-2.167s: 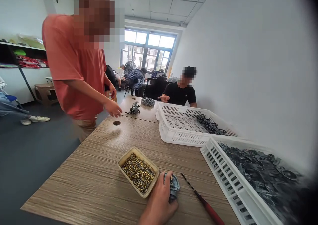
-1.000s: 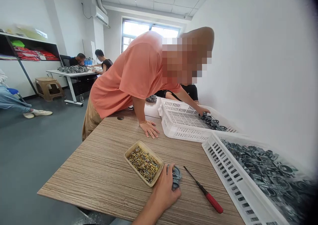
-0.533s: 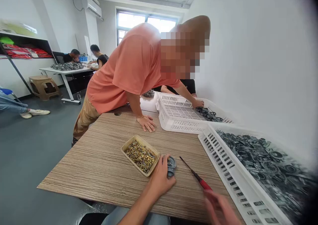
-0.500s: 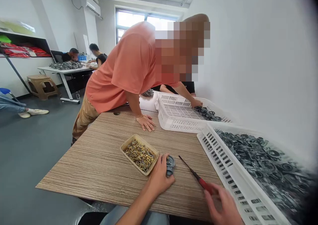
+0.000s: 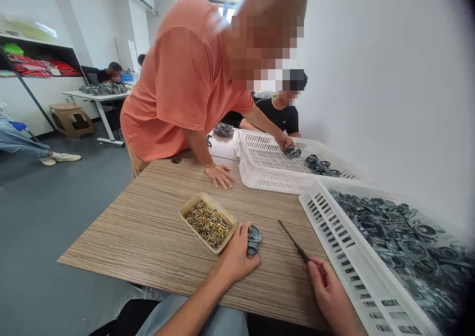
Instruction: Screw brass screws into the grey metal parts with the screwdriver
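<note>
My left hand (image 5: 239, 254) is closed around a grey metal part (image 5: 253, 240) on the wood-grain table (image 5: 148, 227), beside the tray of screws. That beige tray (image 5: 230, 216) holds a heap of brass-coloured and silver screws (image 5: 208, 223). At the right, my right hand (image 5: 326, 286) grips the handle end of a screwdriver (image 5: 295, 244), whose dark shaft points up and left above the table. Most of the handle is hidden by my fingers.
A white crate (image 5: 345, 247) full of grey metal parts stands at the right. Behind it, a person in an orange shirt (image 5: 185, 78) leans over another white crate (image 5: 274, 181), one hand (image 5: 220, 175) flat on the table. Another person (image 5: 282, 116) sits beyond.
My right hand has closed round the screwdriver handle, covering its red part. The co-worker's hand has moved left in the far crate with grey parts in it. The view has shifted slightly.
</note>
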The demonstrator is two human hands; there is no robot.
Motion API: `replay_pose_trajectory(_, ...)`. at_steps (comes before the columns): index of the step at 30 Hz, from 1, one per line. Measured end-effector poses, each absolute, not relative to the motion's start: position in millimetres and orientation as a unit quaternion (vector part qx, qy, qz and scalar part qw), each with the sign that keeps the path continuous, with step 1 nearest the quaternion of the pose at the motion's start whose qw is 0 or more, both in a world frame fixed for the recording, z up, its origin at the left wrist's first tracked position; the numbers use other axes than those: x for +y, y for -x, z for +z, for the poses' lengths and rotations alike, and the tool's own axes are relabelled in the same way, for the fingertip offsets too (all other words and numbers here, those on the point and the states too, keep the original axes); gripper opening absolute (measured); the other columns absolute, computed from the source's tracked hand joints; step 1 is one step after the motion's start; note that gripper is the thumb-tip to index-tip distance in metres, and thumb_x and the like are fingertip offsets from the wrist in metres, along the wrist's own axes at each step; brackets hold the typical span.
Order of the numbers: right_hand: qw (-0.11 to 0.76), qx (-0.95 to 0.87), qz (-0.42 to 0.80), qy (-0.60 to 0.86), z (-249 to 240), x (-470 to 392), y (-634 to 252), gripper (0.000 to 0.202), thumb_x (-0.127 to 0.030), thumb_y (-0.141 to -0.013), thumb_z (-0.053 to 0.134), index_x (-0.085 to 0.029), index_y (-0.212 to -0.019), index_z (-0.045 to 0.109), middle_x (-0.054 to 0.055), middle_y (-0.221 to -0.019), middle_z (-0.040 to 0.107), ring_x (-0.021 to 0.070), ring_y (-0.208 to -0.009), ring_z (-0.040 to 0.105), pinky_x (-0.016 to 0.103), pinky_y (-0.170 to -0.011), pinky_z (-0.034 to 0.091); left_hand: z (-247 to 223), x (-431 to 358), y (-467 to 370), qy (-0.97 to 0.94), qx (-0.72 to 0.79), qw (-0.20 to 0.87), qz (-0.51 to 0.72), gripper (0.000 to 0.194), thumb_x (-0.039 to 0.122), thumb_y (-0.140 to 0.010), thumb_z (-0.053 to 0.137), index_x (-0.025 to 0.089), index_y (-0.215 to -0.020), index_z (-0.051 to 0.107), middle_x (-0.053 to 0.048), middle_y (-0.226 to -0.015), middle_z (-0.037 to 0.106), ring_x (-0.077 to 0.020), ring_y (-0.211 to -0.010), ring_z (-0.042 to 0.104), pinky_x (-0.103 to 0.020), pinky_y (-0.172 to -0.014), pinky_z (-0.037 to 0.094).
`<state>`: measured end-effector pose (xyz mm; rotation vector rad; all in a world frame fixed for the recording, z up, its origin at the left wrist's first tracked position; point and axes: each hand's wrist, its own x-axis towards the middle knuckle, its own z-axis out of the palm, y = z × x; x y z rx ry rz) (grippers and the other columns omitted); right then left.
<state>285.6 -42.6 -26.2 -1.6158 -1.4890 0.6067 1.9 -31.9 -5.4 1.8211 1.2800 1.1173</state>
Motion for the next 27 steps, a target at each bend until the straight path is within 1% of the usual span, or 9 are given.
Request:
replay_pose_trajectory(3, 0.471, -0.523, 0.344, 0.621, -18.8, -47.0, -291.3, 0.054, -0.076, -0.087, 0.059, -0.025, -0.101, 0.064, 0.007, -0.081, 0.067, 0.0281, -0.077, 0.066, 0.039, -0.067, 0.057, -5.0, -31.9, -2.3, -0.693, 0.482, 0.318, 0.432, 0.079, 0.017, -0.078, 0.068, 0.021, -0.151, 0.037, -0.013, -0.141, 0.052, -0.0288, -0.134, 0.050, -0.046, -0.119, 0.040)
replay_pose_trajectory(6, 0.465, -0.512, 0.411, 0.594, -10.3, -50.8, -294.4, 0.052, -0.073, -0.089, 0.061, -0.025, -0.108, 0.066, 0.006, -0.084, 0.066, 0.0272, -0.083, 0.066, 0.038, -0.074, 0.058, -5.0, -31.2, -2.6, -0.693, 0.486, 0.312, 0.431, 0.078, 0.022, -0.081, 0.071, 0.021, -0.151, 0.036, -0.013, -0.143, 0.052, -0.0291, -0.137, 0.049, -0.048, -0.121, 0.038)
replay_pose_trajectory(10, 0.415, -0.560, 0.422, 0.580, 1.1, -52.6, -299.4, 0.057, -0.066, -0.086, 0.071, -0.025, -0.125, 0.063, 0.008, -0.098, 0.069, 0.0279, -0.095, 0.065, 0.036, -0.080, 0.054, -4.2, -29.8, -2.6, -0.696, 0.490, 0.300, 0.430, 0.077, 0.026, -0.084, 0.073, 0.022, -0.152, 0.036, -0.014, -0.146, 0.051, -0.0298, -0.140, 0.048, -0.049, -0.122, 0.036)
replay_pose_trajectory(12, 0.400, -0.569, 0.456, 0.556, 5.4, -52.8, -303.5, 0.055, -0.063, -0.090, 0.068, -0.025, -0.130, 0.060, 0.007, -0.098, 0.068, 0.0225, -0.078, 0.060, 0.034, -0.070, 0.050, -3.1, -29.2, -2.5, -0.698, 0.490, 0.294, 0.432, 0.076, 0.027, -0.085, 0.073, 0.022, -0.152, 0.036, -0.014, -0.146, 0.052, -0.0298, -0.141, 0.047, -0.050, -0.123, 0.036)
replay_pose_trajectory(13, 0.396, -0.566, 0.479, 0.542, 7.3, -53.2, -305.6, 0.053, -0.062, -0.093, 0.065, -0.025, -0.130, 0.059, 0.006, -0.095, 0.068, 0.0189, -0.068, 0.054, 0.032, -0.065, 0.046, -2.4, -29.0, -2.4, -0.699, 0.491, 0.291, 0.431, 0.076, 0.027, -0.085, 0.072, 0.021, -0.152, 0.036, -0.014, -0.146, 0.052, -0.0295, -0.141, 0.048, -0.050, -0.123, 0.036)
replay_pose_trajectory(14, 0.395, -0.559, 0.503, 0.528, 9.3, -53.8, -307.5, 0.051, -0.061, -0.094, 0.063, -0.024, -0.129, 0.059, 0.005, -0.091, 0.066, 0.0161, -0.061, 0.048, 0.032, -0.061, 0.043, -1.8, -28.8, -2.4, -0.700, 0.492, 0.288, 0.430, 0.075, 0.027, -0.086, 0.072, 0.021, -0.151, 0.036, -0.014, -0.145, 0.052, -0.0290, -0.140, 0.048, -0.049, -0.123, 0.036)
replay_pose_trajectory(16, 0.394, -0.535, 0.547, 0.509, 13.8, -55.7, -310.2, 0.048, -0.063, -0.094, 0.061, -0.023, -0.121, 0.061, 0.002, -0.081, 0.061, 0.0144, -0.058, 0.041, 0.030, -0.059, 0.038, -0.8, -28.7, -2.5, -0.703, 0.492, 0.283, 0.428, 0.073, 0.027, -0.087, 0.071, 0.020, -0.151, 0.036, -0.014, -0.145, 0.053, -0.0285, -0.140, 0.049, -0.049, -0.123, 0.037)
replay_pose_trajectory(20, 0.389, -0.501, 0.588, 0.503, 23.1, -59.7, -309.9, 0.045, -0.066, -0.092, 0.064, -0.024, -0.109, 0.064, -0.002, -0.071, 0.047, 0.0158, -0.064, 0.041, 0.028, -0.061, 0.035, 0.0, -28.8, -2.9, -0.706, 0.489, 0.279, 0.431, 0.066, 0.030, -0.090, 0.068, 0.021, -0.148, 0.037, -0.013, -0.144, 0.055, -0.0285, -0.138, 0.052, -0.051, -0.122, 0.039)
replay_pose_trajectory(27, 0.353, -0.537, 0.574, 0.507, 28.3, -58.3, -302.5, 0.050, -0.072, -0.090, 0.062, -0.023, -0.102, 0.063, -0.003, -0.065, 0.043, 0.0147, -0.059, 0.037, 0.027, -0.055, 0.029, 0.3, -28.7, -3.3, -0.715, 0.485, 0.270, 0.425, 0.063, 0.031, -0.092, 0.066, 0.021, -0.147, 0.038, -0.013, -0.143, 0.056, -0.0286, -0.138, 0.052, -0.051, -0.120, 0.041)
